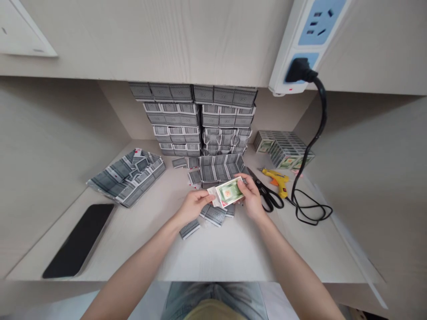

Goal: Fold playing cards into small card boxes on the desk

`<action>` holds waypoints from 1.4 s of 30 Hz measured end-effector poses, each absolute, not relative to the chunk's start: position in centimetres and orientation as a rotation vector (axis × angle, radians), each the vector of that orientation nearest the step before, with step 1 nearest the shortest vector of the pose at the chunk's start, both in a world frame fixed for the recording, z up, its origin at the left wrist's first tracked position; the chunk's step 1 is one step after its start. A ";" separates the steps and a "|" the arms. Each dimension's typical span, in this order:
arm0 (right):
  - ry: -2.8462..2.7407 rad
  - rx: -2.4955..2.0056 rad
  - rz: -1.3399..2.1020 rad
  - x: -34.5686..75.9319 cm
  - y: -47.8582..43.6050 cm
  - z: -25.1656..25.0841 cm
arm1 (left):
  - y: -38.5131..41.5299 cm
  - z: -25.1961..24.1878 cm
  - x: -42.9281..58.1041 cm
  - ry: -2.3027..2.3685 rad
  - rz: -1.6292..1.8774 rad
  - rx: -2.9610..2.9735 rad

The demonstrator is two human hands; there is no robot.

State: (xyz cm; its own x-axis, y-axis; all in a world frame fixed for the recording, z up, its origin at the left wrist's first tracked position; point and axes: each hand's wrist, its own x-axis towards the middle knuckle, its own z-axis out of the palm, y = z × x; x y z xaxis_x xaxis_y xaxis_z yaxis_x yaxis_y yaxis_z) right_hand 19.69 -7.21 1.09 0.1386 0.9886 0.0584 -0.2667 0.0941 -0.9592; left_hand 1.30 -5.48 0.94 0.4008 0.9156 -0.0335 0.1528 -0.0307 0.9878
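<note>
Between my two hands is a small green-and-white playing card box (230, 192), tilted above the desk. My left hand (192, 206) is closed in a pinch on its white flap end. My right hand (252, 198) is closed round the opposite end, thumb on the printed face. Under and beside the hands lie loose grey-backed playing cards (213, 215), partly hidden by them. Just behind stands an open tray built from folded cards (222, 168). Whether cards are inside the box cannot be seen.
Card-built boxes (173, 119) are stacked at the back. A card tray (142, 191) holding pieces and a black phone (80, 240) lie left. Right are black scissors (267, 191), a yellow glue gun (278, 180), its cable (312, 218) and card packs (283, 146). A power strip (307, 49) hangs above.
</note>
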 end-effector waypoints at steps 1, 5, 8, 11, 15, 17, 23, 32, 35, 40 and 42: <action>-0.934 -0.997 1.201 19.7 -7.2 1.1 | -5.5 1.0 1.3 0.967 0.815 1.445; -0.882 -0.963 1.378 18.9 -7.6 1.0 | -5.9 0.8 1.5 0.778 0.821 1.264; -0.952 -0.968 1.555 17.5 -8.1 0.7 | -6.2 0.9 1.7 0.653 0.870 1.152; -1.075 -0.966 1.649 16.4 -8.3 0.4 | -6.5 1.7 1.6 0.565 0.930 1.140; -1.097 -1.017 1.613 16.4 -8.3 0.3 | -6.6 3.3 0.8 0.543 0.835 1.342; -1.106 -1.080 1.618 16.7 -8.3 0.4 | -6.5 3.7 0.4 0.594 0.788 1.483; -1.096 -1.161 1.820 16.5 -8.3 0.0 | -6.4 2.5 0.2 0.848 0.911 1.704; -1.359 -1.319 1.289 17.6 -8.7 1.2 | -6.3 1.6 0.9 1.033 1.073 1.794; -1.359 -1.280 1.199 17.4 -9.0 1.9 | -6.4 1.3 1.3 1.026 1.071 1.851; -1.337 -1.246 1.205 17.3 -9.0 2.0 | -6.6 1.2 1.5 0.993 1.091 2.028; -1.328 -1.226 1.218 17.4 -9.0 1.8 | -6.6 1.2 1.4 0.988 1.109 2.068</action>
